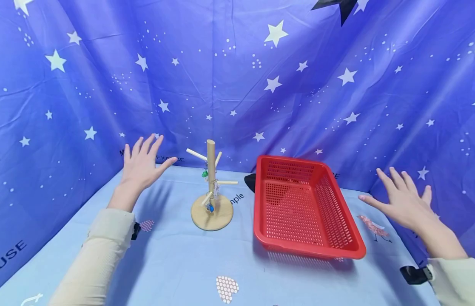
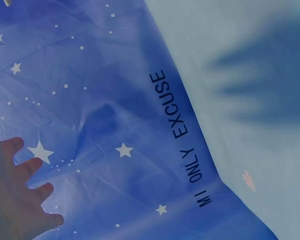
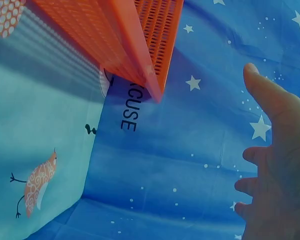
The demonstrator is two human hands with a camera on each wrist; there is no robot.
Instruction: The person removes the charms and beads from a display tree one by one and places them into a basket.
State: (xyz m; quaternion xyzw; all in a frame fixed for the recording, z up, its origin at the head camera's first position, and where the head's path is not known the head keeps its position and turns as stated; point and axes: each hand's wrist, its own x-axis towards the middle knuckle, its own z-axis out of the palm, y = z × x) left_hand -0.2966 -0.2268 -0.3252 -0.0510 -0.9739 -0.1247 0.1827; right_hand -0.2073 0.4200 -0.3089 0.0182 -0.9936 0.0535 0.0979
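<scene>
My left hand [image 1: 142, 165] is raised above the cloth, left of a wooden peg stand [image 1: 211, 165], fingers spread and holding nothing. The stand has a round base and several pegs. From it hang a green trinket [image 1: 205, 174], a clear beaded one [image 1: 217, 188] and a blue one [image 1: 210, 208]. On the far right, my right hand [image 1: 407, 202] hovers with spread fingers, also holding nothing. A red perforated plastic basket [image 1: 309, 252] lies between the stand and that hand. In the right wrist view, the right hand [image 3: 282, 160] shows beside the basket's corner [image 3: 152, 85].
A pale blue printed cloth [image 1: 172, 259] covers the table. Blue star-patterned curtains [image 1: 222, 85] stand behind it and along both sides. Dark devices [image 1: 415, 275] sit at both wrists, below pale sleeves.
</scene>
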